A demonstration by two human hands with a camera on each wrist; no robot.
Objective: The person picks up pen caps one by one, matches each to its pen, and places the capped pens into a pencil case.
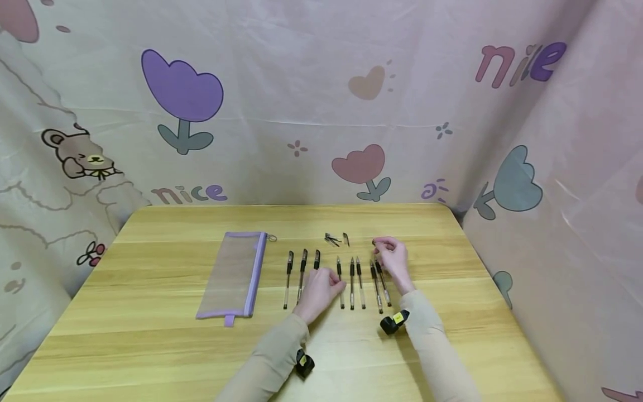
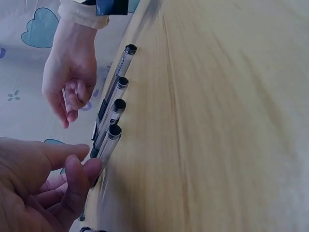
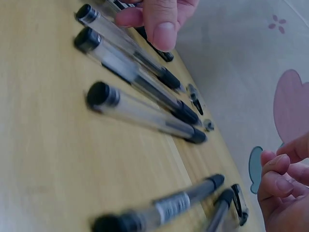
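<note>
My left hand [image 1: 320,289] is over the row of gel pens, its fingertips beside the leftmost uncapped pen [image 1: 341,298]. In the left wrist view the thumb and bent fingers [image 2: 72,186] show nothing held between them; a clear-barrelled pen [image 2: 110,145] lies just past the tips. My right hand [image 1: 393,258] hovers beyond the two rightmost uncapped pens [image 1: 377,290], fingers loosely curled. Close to its fingertips is a small black pen cap [image 3: 240,204], which appears apart from the hand [image 3: 285,188] in the right wrist view.
Several black pen caps [image 1: 332,240] lie behind the pens. Capped pens [image 1: 288,279] lie in a row at the left, one partly hidden by my left hand. Farther left is a flat mesh zip pouch [image 1: 231,276] with purple edging. A printed curtain [image 1: 281,111] surrounds the wooden table [image 1: 150,279].
</note>
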